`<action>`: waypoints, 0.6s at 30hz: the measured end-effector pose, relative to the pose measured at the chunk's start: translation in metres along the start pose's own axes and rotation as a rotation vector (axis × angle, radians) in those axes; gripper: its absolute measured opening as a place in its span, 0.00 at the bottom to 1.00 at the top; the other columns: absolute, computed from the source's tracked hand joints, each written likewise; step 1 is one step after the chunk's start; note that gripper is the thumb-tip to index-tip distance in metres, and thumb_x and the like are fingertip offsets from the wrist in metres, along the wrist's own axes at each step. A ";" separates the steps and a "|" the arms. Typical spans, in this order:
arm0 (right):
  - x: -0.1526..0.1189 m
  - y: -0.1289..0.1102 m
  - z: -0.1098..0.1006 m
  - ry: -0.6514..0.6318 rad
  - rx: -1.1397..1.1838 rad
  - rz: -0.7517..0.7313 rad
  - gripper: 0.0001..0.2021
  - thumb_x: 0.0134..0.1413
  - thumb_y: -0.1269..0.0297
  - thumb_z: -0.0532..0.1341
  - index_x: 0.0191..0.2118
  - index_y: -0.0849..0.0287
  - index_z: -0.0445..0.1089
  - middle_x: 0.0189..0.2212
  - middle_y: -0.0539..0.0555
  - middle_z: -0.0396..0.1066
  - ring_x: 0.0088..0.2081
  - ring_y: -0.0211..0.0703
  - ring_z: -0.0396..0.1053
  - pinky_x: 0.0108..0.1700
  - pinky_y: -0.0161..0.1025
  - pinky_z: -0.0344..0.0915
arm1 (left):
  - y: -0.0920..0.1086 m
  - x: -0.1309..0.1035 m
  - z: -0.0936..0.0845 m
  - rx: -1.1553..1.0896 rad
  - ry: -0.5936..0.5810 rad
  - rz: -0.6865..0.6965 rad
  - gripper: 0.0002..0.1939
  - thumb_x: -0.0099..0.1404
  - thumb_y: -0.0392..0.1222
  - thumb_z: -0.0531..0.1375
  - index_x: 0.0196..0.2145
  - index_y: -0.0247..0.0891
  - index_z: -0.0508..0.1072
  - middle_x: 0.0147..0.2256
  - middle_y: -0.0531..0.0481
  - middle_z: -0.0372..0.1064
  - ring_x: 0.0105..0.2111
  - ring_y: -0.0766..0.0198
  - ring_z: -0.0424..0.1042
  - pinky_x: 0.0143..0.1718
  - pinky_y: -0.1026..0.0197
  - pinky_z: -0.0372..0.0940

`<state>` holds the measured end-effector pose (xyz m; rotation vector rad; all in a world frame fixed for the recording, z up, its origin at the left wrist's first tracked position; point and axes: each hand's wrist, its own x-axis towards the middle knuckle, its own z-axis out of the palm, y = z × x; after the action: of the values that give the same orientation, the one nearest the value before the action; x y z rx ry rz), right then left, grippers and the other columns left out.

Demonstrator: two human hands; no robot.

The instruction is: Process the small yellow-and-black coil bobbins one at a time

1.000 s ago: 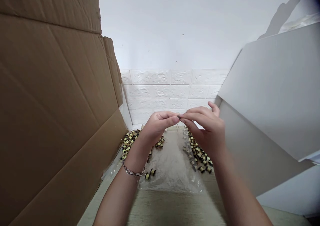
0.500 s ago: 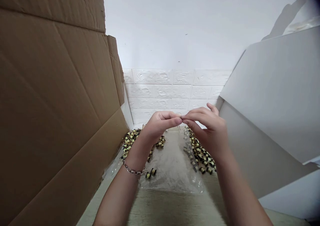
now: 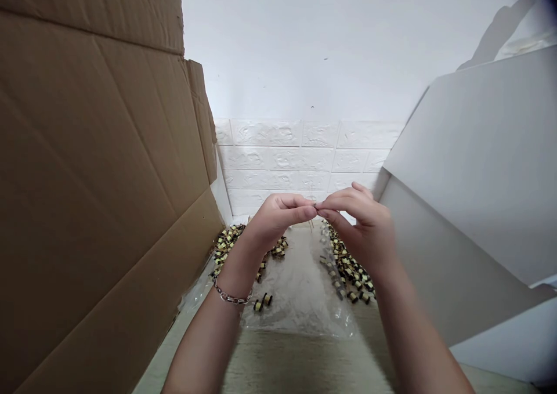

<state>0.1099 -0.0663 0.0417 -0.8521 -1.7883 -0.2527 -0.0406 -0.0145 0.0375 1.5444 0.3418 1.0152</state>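
Note:
My left hand (image 3: pixel 285 213) and my right hand (image 3: pixel 359 214) meet fingertip to fingertip above the table, each closed in a pinch. Between them is a small coil, mostly covered by the fingers; its thin wire leads (image 3: pixel 311 226) hang below. Underneath lies a clear plastic bag (image 3: pixel 300 289). Two small black-and-yellow coils (image 3: pixel 263 302) rest on the bag near my left wrist. A heap of the same coils (image 3: pixel 228 243) lies to the left, partly behind my left arm, and another heap (image 3: pixel 348 260) lies to the right.
A tall brown cardboard sheet (image 3: pixel 108 150) walls off the left side. White-grey panels (image 3: pixel 474 167) stand on the right. Behind the table (image 3: pixel 304 365) is a white wall with a brick-pattern lower band (image 3: pixel 270 159).
The outer fingers of my right hand have shifted slightly left and down. Both pinches stay in the same place, and the heaps look unchanged.

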 end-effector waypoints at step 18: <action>0.000 -0.004 0.001 0.101 0.385 0.498 0.11 0.51 0.59 0.56 0.25 0.58 0.70 0.22 0.48 0.64 0.28 0.34 0.61 0.31 0.32 0.57 | -0.004 -0.003 0.014 1.406 0.648 0.732 0.06 0.54 0.45 0.59 0.30 0.42 0.71 0.24 0.55 0.66 0.29 0.67 0.64 0.48 0.51 0.46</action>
<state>0.1070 -0.0684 0.0424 -0.9493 -1.4116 0.3548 -0.0308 -0.0249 0.0333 2.6326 1.1689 2.0925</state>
